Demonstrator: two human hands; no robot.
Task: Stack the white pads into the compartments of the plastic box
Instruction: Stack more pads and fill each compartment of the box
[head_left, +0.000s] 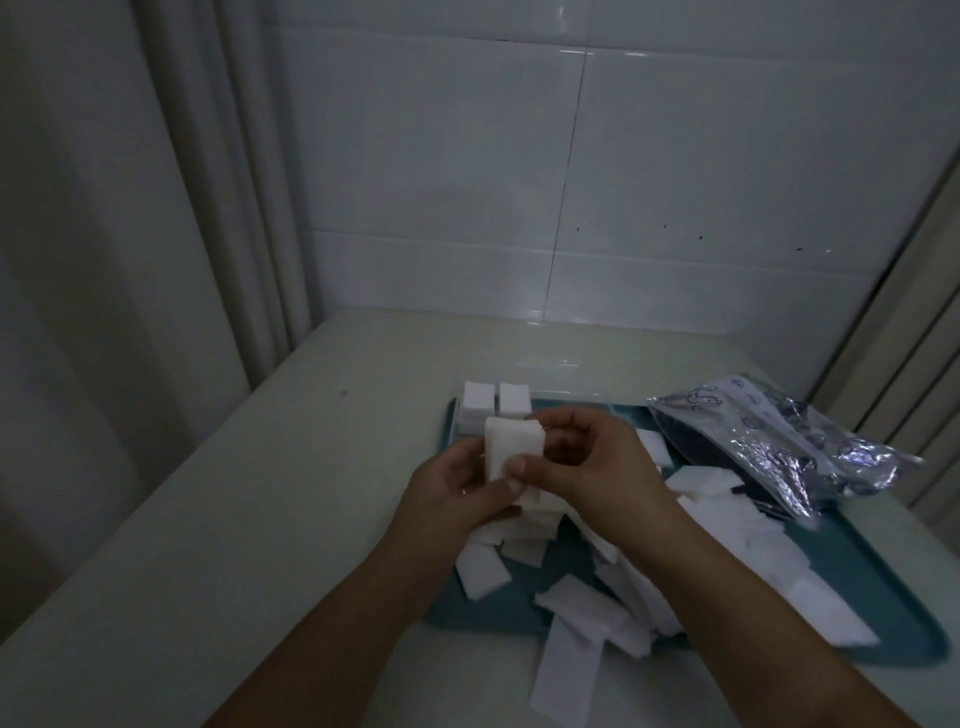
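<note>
Both hands grip a small stack of white pads (513, 453) upright between them: left hand (457, 493) from below, right hand (587, 460) pinching it, thumb in front. Filled box (496, 408) compartments just beyond; loose pads (582, 608) on tray (857, 597) under the wrists.

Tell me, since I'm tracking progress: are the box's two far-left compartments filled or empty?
Filled: white pad stacks stand in both, rising above the plastic box rim.

wall (675, 171): white glossy tiles | curtain (156, 208): pale, left | counter (260, 467): cream, against wall | light: dim
</note>
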